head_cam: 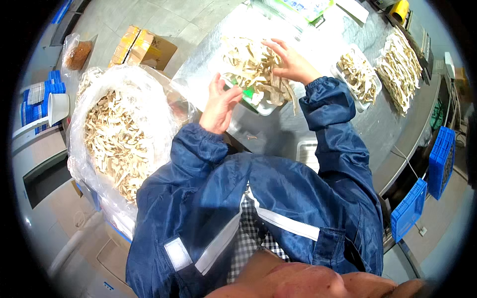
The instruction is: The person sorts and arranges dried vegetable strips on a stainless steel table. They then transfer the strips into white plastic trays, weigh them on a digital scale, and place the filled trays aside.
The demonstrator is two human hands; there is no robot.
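Observation:
A heap of pale dried mushroom slices (249, 61) fills a white tray (267, 108) on the metal table and hangs over its near rim. Beside the heap's near left edge is my left hand (223, 105), palm turned partly up, fingers apart and holding nothing. At the heap's right side, my right hand (294, 64) has its fingers spread, and its thumb and fingertips overlap the slices; contact is hard to tell. Something green (249, 92) shows between my left hand and the slices, mostly hidden.
Left of me stands a clear plastic bag (156, 97) of loose dried slices (117, 145). A filled white tray (377, 83) and stacked portions (400, 70) lie to the right. Another white tray (308, 152) sits near my body. Cardboard boxes (149, 48) stand on the floor.

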